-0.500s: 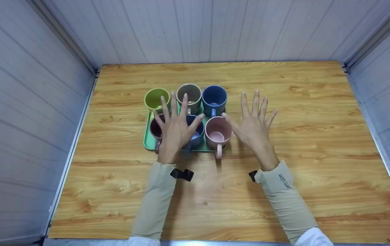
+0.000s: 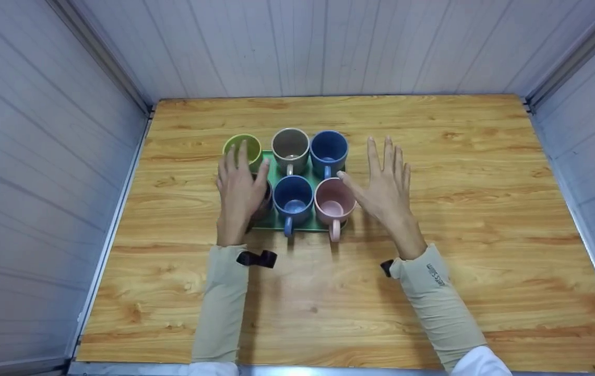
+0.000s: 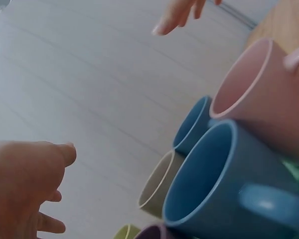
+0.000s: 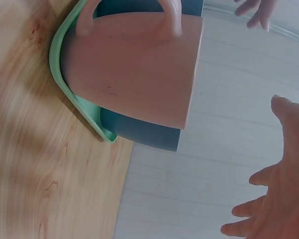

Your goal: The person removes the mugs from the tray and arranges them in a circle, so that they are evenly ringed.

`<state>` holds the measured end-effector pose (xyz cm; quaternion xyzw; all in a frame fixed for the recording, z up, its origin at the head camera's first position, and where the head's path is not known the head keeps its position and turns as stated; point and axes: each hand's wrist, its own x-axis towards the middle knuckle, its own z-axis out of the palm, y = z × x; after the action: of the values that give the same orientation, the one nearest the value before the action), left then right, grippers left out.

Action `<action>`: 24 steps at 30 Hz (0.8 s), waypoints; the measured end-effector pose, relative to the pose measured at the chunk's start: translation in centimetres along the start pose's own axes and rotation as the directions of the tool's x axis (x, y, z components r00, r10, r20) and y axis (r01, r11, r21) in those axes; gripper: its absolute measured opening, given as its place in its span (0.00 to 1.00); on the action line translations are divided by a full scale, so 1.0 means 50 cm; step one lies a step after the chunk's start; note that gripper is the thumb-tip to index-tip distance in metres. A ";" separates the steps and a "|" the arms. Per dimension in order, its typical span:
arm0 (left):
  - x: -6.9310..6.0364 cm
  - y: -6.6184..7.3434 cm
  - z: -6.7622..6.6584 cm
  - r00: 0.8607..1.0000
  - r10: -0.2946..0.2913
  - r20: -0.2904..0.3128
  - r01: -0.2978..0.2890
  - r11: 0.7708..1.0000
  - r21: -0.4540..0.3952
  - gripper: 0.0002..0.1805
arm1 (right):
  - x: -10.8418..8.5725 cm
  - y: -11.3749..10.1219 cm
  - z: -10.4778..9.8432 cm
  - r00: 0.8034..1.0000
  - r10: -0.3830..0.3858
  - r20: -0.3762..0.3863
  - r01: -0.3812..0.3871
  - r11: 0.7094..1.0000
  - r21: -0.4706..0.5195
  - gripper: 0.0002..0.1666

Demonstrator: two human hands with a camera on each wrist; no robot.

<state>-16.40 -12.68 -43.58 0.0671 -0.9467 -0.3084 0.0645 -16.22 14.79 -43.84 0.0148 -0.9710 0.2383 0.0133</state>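
Several mugs stand upright in two rows on a green tray (image 2: 308,225). At the back are a yellow-green mug (image 2: 249,147), a grey mug (image 2: 290,144) and a blue mug (image 2: 329,148). In front stand a dark purple mug (image 2: 265,205), mostly hidden, a second blue mug (image 2: 293,198) and a pink mug (image 2: 334,201). My left hand (image 2: 237,190) hovers above the purple and yellow-green mugs, fingers extended, holding nothing. Just right of the pink mug, my right hand (image 2: 387,196) is spread above the table, also holding nothing; its thumb reaches toward the mug's rim.
The wooden table (image 2: 485,224) stretches around the tray on all sides. Pale panel walls (image 2: 297,47) enclose it at the back, left and right. A dark strap-mounted device (image 2: 257,259) sits on my left wrist.
My left hand has moved left and drawn its fingers closer together, uncovering the front blue mug. My right hand stays nearly in place, its fingers slightly less spread. The mugs stand as before.
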 end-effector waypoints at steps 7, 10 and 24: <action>0.010 -0.067 -0.029 0.997 -0.078 -0.029 0.074 0.991 -0.109 0.33 | 0.002 -0.001 0.004 0.998 -0.053 -0.042 0.056 0.995 0.081 0.59; 0.015 -0.102 -0.034 0.993 -0.115 -0.031 0.109 0.983 -0.146 0.30 | 0.004 0.001 0.004 0.994 -0.078 -0.070 0.087 0.989 0.123 0.58; 0.028 -0.228 -0.006 0.963 -0.116 0.241 0.142 0.985 -0.093 0.21 | 0.009 0.017 0.017 0.990 -0.107 -0.091 0.128 0.951 0.280 0.50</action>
<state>-16.75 -22.20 -49.97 0.0883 -0.9230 -0.3690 -0.0647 -16.72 15.13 -44.95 0.0655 -0.9227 0.3750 0.0614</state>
